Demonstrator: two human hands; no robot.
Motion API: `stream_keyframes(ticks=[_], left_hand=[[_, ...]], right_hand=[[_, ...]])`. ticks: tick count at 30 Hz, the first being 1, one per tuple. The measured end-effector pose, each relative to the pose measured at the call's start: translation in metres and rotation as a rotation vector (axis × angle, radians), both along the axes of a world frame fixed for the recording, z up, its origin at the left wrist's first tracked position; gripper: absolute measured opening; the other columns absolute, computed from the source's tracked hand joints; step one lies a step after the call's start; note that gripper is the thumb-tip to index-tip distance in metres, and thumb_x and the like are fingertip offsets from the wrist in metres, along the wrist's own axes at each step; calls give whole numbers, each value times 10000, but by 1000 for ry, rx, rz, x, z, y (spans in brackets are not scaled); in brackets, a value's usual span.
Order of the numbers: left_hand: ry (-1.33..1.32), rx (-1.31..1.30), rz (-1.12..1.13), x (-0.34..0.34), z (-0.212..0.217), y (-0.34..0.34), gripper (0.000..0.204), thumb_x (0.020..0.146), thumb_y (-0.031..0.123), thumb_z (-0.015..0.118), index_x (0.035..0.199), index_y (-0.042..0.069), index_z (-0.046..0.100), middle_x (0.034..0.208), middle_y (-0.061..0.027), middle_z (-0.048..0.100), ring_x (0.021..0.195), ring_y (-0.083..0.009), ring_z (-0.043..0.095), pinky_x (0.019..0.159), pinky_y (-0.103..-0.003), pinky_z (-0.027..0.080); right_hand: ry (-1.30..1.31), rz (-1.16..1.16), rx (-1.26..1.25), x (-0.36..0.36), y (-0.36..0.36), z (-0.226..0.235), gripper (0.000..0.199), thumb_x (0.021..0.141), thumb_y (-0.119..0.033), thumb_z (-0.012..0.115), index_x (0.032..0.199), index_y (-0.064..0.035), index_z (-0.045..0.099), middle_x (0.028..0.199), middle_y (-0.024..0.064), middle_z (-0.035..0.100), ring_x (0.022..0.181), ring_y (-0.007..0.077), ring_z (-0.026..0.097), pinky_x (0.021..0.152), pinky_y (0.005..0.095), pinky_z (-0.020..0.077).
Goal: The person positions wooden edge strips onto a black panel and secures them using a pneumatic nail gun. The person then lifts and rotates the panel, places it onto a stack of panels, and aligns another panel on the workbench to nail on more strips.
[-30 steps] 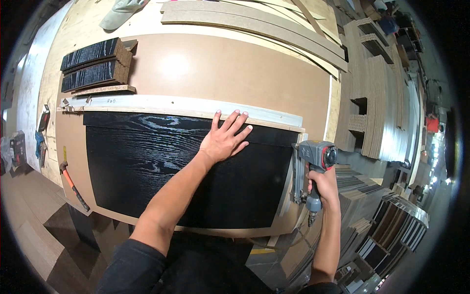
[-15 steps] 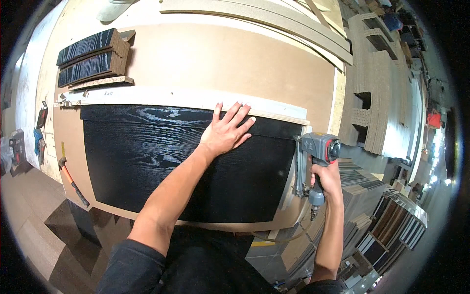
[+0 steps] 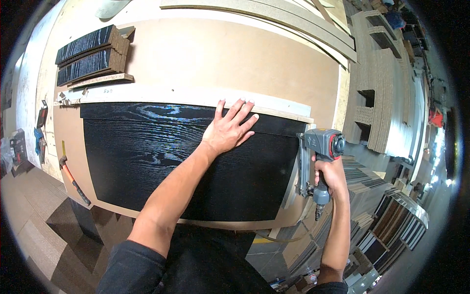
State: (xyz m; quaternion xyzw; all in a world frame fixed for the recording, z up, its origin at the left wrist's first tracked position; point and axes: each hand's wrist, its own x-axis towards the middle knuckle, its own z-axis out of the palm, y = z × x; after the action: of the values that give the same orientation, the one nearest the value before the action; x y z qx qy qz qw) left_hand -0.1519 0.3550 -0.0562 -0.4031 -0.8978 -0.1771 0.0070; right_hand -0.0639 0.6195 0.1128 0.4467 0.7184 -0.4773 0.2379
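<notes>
My left hand lies with fingers spread on a black wood-grained panel, its fingertips reaching the pale wooden strip along the panel's far edge. A narrow black strip runs along that same edge, under my palm and fingers. In my right hand is a grey pneumatic nail gun, gripped by its handle. Its nose is at the panel's right edge, close to the end of the black strip; whether it touches there I cannot make out.
Stacked black-faced boards stand at the far left of the workbench. A hammer with an orange handle lies by the left edge. Long boards lie at the back. Panel stacks rise on the right. A hose hangs below the front edge.
The nail gun and my right hand have shifted slightly to the right in view. My left hand keeps its place on the panel.
</notes>
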Motion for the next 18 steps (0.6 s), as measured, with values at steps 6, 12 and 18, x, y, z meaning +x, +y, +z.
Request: stream_keyframes(ticks=[6,12,18], left_hand=[[24,30,15,-1,1,-4,434,941,459,557,1310,231,570,1502,-78,388,1391,-273,351,1097,-625,251],[-56,-65,-89,-10,5,-28,477,926,315,605,1375,185,509,1522,-125,357,1417,-300,320,1141,-612,227],[36,8,107,-27,0,-132,469,895,441,638,1306,223,581,1472,-126,429,1377,-301,382,1110,-639,251]], right_hand=[[12,23,-11,-3,-4,1,175,691,24,510,858,-6,553,597,52,518,411,152,473,398,304,404],[107,47,71,4,-18,-5,81,701,41,521,761,8,565,551,42,522,393,141,482,375,302,394],[117,66,-49,-12,-60,-14,208,678,69,528,878,25,562,642,59,542,400,153,485,381,298,409]])
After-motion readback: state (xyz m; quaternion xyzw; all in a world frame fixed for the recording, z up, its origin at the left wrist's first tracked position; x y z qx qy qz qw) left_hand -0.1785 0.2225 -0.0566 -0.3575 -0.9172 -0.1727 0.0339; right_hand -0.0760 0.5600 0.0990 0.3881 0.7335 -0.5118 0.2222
